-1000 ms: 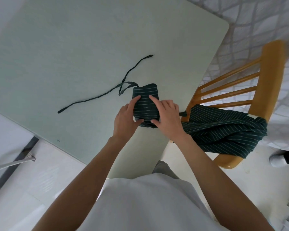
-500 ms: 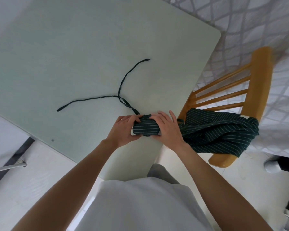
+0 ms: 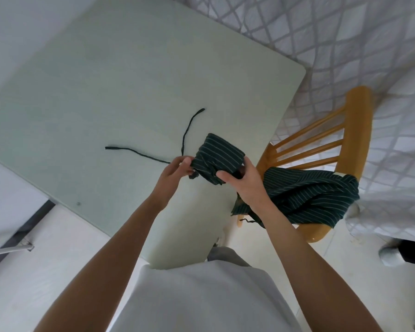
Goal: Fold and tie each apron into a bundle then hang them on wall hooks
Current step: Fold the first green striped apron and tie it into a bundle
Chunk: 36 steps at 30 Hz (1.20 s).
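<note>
Pale table (image 3: 106, 92), right hand (image 3: 244, 185) gripping apron bundle (image 3: 217, 156), left hand (image 3: 175, 171) pinching half-hidden ties (image 3: 139, 152)

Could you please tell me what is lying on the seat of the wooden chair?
A second striped apron lies crumpled over the wooden chair, one edge hanging off the front. The right hand and forearm cover its near corner, and the seat beneath is mostly hidden.

A home dining corner: pale glass-topped table (image 3: 106, 92) at upper left, wooden spindle-back chair (image 3: 355, 130) and quilted bedspread (image 3: 381, 56) at right.
</note>
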Each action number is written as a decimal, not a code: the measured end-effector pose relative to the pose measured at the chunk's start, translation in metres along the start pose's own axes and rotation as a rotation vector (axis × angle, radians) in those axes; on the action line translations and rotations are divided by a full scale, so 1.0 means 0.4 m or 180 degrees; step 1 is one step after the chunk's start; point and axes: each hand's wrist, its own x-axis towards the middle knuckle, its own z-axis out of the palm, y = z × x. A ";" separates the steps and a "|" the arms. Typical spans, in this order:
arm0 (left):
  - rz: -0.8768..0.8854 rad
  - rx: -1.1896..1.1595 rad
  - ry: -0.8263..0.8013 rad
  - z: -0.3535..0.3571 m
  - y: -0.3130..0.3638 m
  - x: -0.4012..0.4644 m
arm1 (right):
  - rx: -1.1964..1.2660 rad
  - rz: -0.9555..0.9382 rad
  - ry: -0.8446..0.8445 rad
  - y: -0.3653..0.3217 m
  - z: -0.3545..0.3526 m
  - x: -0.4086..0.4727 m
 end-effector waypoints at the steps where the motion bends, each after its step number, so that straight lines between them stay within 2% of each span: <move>1: 0.0020 0.0023 0.0009 0.002 0.016 -0.009 | 0.0124 0.0005 0.0083 -0.010 -0.001 -0.006; 4: 0.0098 0.0639 0.0190 -0.005 0.024 -0.023 | 0.0401 0.0089 0.0357 -0.026 -0.008 -0.006; 9: 0.0846 0.2360 0.1295 -0.055 -0.041 -0.096 | 0.0552 0.0233 0.0567 -0.038 -0.013 0.003; 11: 0.1089 0.3110 0.1418 -0.082 -0.076 -0.119 | 0.0554 0.0219 0.0462 -0.046 -0.001 -0.005; 13: 0.1001 0.3609 0.1225 -0.094 -0.098 -0.130 | 0.0482 0.0149 0.0304 -0.053 0.010 -0.017; 15: 0.0922 0.3530 0.1088 -0.087 -0.091 -0.131 | 0.0411 0.0062 0.0116 -0.061 0.012 -0.028; 18: 0.0970 0.2270 0.1250 -0.044 -0.027 -0.129 | 0.0395 -0.0044 -0.0118 -0.081 -0.003 -0.044; 20: 0.0869 0.1683 0.1070 -0.009 0.017 -0.117 | 0.0404 -0.0112 -0.0213 -0.097 -0.019 -0.051; 23: 0.0598 0.0823 0.0670 0.040 0.058 -0.113 | 0.0353 -0.0248 -0.0203 -0.119 -0.039 -0.064; 26: 0.0583 0.0544 0.0855 0.073 0.069 -0.118 | 0.0315 -0.0356 -0.0085 -0.137 -0.054 -0.065; 30: 0.0607 0.0910 0.0863 0.093 0.070 -0.129 | 0.0204 -0.0443 0.0152 -0.146 -0.049 -0.070; 33: 0.0850 0.2094 0.0908 0.081 0.040 -0.140 | -0.0240 -0.0729 0.0904 -0.140 -0.045 -0.049; 34: 0.0951 0.2568 0.0927 0.072 0.031 -0.145 | -0.0830 -0.1024 0.1170 -0.135 -0.053 -0.034; 36: 0.1129 0.3325 0.0907 0.045 0.033 -0.151 | -0.2670 -0.1797 0.1411 -0.118 -0.084 0.000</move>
